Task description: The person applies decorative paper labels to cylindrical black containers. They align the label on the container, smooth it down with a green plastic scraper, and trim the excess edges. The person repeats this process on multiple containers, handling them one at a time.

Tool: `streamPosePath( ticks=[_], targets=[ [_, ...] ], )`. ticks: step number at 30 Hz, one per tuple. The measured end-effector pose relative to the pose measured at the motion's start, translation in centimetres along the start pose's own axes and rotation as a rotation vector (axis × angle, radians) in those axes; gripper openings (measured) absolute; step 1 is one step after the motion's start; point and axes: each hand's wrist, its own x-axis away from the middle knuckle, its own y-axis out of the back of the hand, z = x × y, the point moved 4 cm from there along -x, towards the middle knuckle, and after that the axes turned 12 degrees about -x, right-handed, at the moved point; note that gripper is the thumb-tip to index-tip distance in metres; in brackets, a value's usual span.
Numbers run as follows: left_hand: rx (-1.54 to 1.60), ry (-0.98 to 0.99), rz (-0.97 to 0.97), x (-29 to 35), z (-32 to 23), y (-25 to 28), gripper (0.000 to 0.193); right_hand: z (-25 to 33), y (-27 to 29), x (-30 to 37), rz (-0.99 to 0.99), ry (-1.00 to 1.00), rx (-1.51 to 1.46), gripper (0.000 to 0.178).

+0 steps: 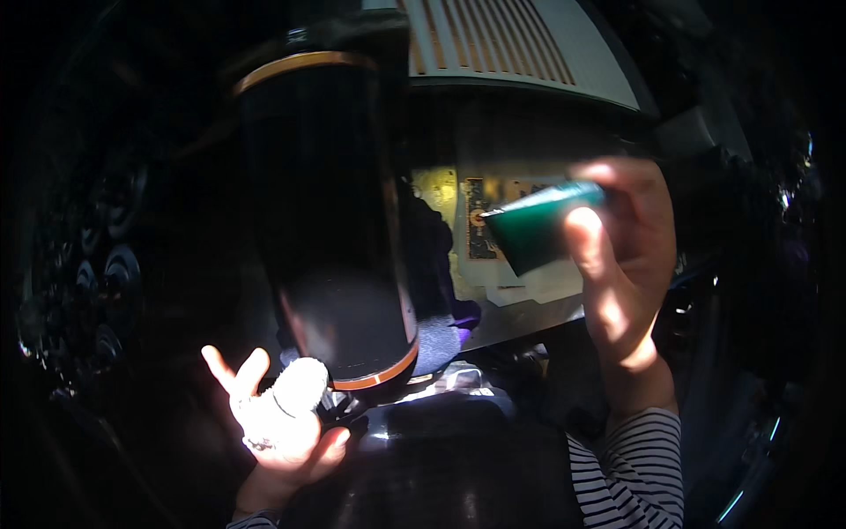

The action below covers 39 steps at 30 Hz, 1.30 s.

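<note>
My right hand is raised at the right, pinching a dark green, flat-sided, wedge-shaped piece between thumb and fingers. The piece is blurred, with a pale upper edge, and its kind is unclear. At the lower left, my left hand has its fingers apart beside the near end of a large dark, glossy, roller-like form with copper-orange bands at both ends. Strong light washes part of this hand out to white; whether a white cloth lies there, I cannot tell. Contact with the dark form is unclear.
Under the green piece lies a pale flat surface bearing a dark-patterned sheet. A purple-blue cloth sits beside the dark form. Behind is a pale panel with brown slats. Dark round parts show at the left.
</note>
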Motion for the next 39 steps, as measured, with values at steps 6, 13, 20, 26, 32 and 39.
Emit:
streamPosePath(
  ticks=[6, 13, 20, 26, 32, 39],
  targets=[
    [-0.518, -0.281, -0.046, -4.7, -2.3, 0.5, 0.029, -2.2, -10.2, -16.3, 0.324, -0.021, 0.413, 0.037],
    [0.661, 0.128, -0.030, -9.9, 2.6, 0.3, 0.048, -2.0, -11.3, -19.4, 0.885, -0.040, 1.036, 0.050],
    [0.193, 0.034, -0.122, -11.8, 4.7, 0.5, 0.041, 11.1, -2.3, 2.8, 0.306, 0.438, 0.726, 0.029],
    [-0.074, -0.014, -0.257, -12.7, -3.6, 2.1, 0.026, 14.0, 19.3, 21.9, -0.377, -0.214, 0.430, 0.020],
    [-0.056, 0.004, -0.299, -14.2, -11.0, 0.2, 0.025, 0.6, 37.0, 45.2, -1.042, -0.813, 1.077, 0.027],
    [-0.365, -0.008, -0.142, -15.9, -20.6, -3.7, 0.033, -10.9, 53.3, 55.0, -1.405, -1.114, 1.142, 0.028]
  ],
)
